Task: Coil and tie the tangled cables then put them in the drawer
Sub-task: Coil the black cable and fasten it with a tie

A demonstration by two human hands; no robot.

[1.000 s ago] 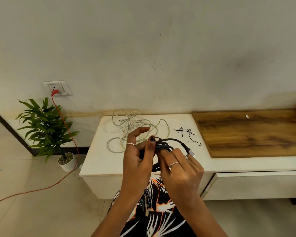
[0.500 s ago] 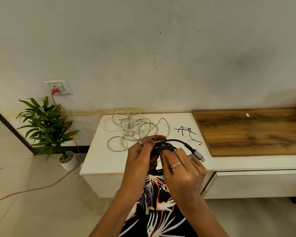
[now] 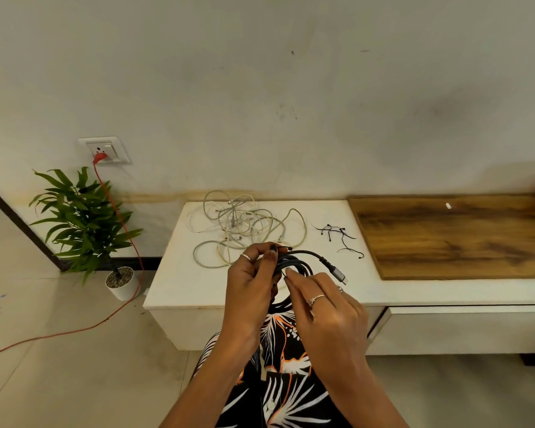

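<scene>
Both hands met in front of the white cabinet (image 3: 179, 282), just at its near edge, working one coiled black cable (image 3: 294, 262). The left hand (image 3: 250, 285) had its thumb and fingers curled round the bundle at the coil's 9 o'clock side, gripping the loops together, a ring showing on one finger. The right hand (image 3: 325, 316) came in from 5 o'clock, its fingertips (image 3: 289, 271) pinching into the coil; whether it held a tie as well could not be told. From the top of the coil a free length arched toward 3 o'clock and ended in a grey plug (image 3: 337, 272) that hung just above the cabinet top. At 12 o'clock from the hands lay a tangle of white cables (image 3: 238, 223), loose loops spread over the cabinet's far half, one loop reaching down close to the left hand. At 2 o'clock a few thin black ties (image 3: 337, 233) lay scattered near the edge of a wooden board (image 3: 451, 236), which covered the surface farther toward 3 o'clock. A drawer front (image 3: 464, 329) sat shut under the board. On the floor at 9 o'clock stood a potted plant (image 3: 84, 223), and an orange cord (image 3: 118, 211) ran from a wall socket (image 3: 104, 149) down past it and across the tiles.
</scene>
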